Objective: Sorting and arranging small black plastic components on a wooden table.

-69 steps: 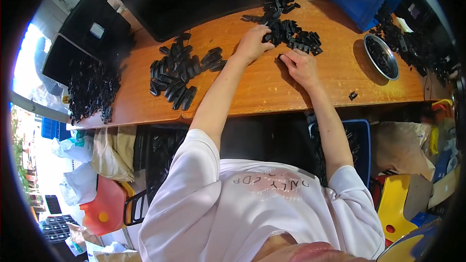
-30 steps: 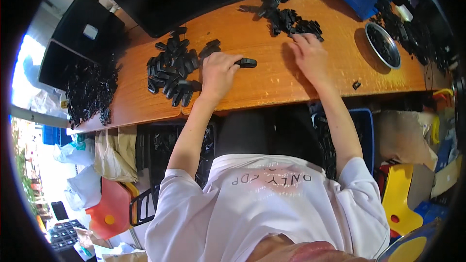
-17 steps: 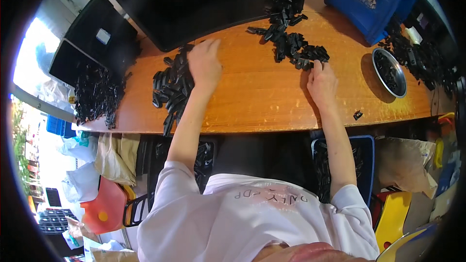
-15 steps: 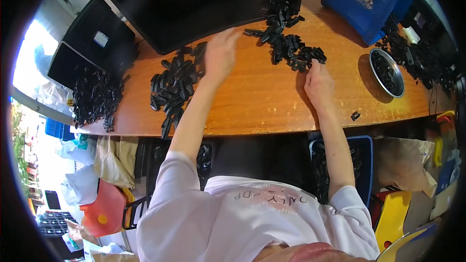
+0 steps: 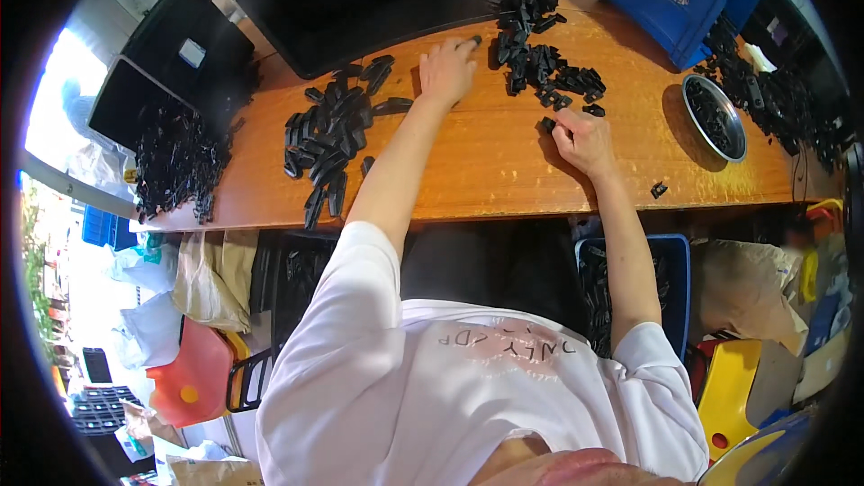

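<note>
Since half a second ago, my left hand (image 5: pixel 447 70) has swung away from the left-hand pile (image 5: pixel 328 130) of long black pieces and now reaches up the middle of the frame, while my right hand (image 5: pixel 583 139) has drawn back a little from the edge of the jumbled black parts (image 5: pixel 540 63) at upper centre-right. On the left, my fingers are loosely extended and partly apart, with a small dark bit (image 5: pixel 477 39) at their tips; I cannot tell whether they have hold of it. On the right, my fingers are curled in, thumb and forefinger pinching a small black part (image 5: pixel 548 125) just below those jumbled parts.

All of this is on the wooden tabletop (image 5: pixel 486 171). The left-hand pile lies left of centre, with one long piece (image 5: pixel 392 107) sticking out of it toward my left wrist. Right of my right hand a lone black part (image 5: pixel 659 190) lies near the tabletop's front edge, and farther up, at the right of the frame, stands a round metal bowl (image 5: pixel 736 130) with small black bits in it. A large black bin (image 5: pixel 387 0) spans the top of the frame, with a blue crate (image 5: pixel 630 0) at upper right. Below the front edge, lower right, a blue bin (image 5: pixel 681 306) holds more dark pieces.
</note>
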`<move>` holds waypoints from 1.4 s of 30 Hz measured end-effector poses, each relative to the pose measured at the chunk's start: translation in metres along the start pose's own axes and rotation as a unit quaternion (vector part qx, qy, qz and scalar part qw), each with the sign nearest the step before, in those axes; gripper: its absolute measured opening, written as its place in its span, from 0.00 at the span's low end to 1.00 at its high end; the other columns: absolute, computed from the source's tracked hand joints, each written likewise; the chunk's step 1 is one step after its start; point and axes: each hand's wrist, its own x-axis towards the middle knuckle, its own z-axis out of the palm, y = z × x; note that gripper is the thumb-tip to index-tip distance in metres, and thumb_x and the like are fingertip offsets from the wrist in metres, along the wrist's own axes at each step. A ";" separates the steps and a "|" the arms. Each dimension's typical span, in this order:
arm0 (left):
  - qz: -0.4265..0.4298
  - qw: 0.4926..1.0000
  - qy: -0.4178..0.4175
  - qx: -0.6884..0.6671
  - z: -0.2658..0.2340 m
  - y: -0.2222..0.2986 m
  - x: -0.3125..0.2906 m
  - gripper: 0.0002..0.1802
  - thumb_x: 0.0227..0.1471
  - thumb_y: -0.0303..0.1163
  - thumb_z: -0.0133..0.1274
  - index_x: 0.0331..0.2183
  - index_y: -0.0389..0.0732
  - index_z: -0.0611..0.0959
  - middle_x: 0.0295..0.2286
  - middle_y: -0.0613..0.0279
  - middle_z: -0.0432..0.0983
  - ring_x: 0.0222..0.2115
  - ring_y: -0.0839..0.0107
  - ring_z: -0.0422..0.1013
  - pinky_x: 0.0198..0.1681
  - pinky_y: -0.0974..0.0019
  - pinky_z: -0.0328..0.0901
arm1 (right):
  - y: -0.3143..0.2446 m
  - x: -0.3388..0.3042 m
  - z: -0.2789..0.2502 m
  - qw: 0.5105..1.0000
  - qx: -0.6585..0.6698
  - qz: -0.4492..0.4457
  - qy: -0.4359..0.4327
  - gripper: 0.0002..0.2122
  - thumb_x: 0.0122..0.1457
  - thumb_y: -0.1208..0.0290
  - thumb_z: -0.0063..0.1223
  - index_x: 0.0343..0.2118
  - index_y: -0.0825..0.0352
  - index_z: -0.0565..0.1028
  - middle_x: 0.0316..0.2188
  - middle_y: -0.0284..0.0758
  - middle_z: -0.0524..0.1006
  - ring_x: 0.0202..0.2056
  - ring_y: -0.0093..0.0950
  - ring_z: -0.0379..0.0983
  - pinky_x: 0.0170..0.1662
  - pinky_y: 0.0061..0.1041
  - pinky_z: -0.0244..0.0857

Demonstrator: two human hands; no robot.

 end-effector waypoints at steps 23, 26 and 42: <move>0.042 0.936 -0.064 -0.342 -0.054 0.010 -0.132 0.21 0.50 0.20 0.61 0.48 0.41 0.85 0.40 0.53 0.83 0.43 0.64 0.79 0.49 0.64 0.71 | -0.064 0.007 0.019 0.986 0.122 -0.039 -0.104 0.07 0.57 0.73 0.63 0.37 0.68 0.81 0.33 0.42 0.79 0.36 0.44 0.76 0.38 0.37 0.70; 0.017 0.931 -0.081 -0.357 -0.057 0.009 -0.131 0.23 0.46 0.21 0.63 0.48 0.43 0.85 0.40 0.51 0.83 0.42 0.59 0.78 0.50 0.61 0.71 | -0.063 0.011 0.022 0.981 0.146 -0.058 -0.115 0.05 0.56 0.75 0.63 0.34 0.69 0.80 0.31 0.42 0.78 0.34 0.45 0.75 0.36 0.37 0.69; 0.139 0.985 0.079 0.068 -0.075 -0.048 -0.123 0.14 0.55 0.37 0.57 0.43 0.45 0.85 0.46 0.61 0.79 0.56 0.58 0.68 0.64 0.40 0.53 | -0.049 0.014 0.003 0.991 -0.108 -0.073 -0.018 0.13 0.58 0.70 0.62 0.46 0.61 0.81 0.49 0.35 0.76 0.45 0.38 0.75 0.42 0.37 0.73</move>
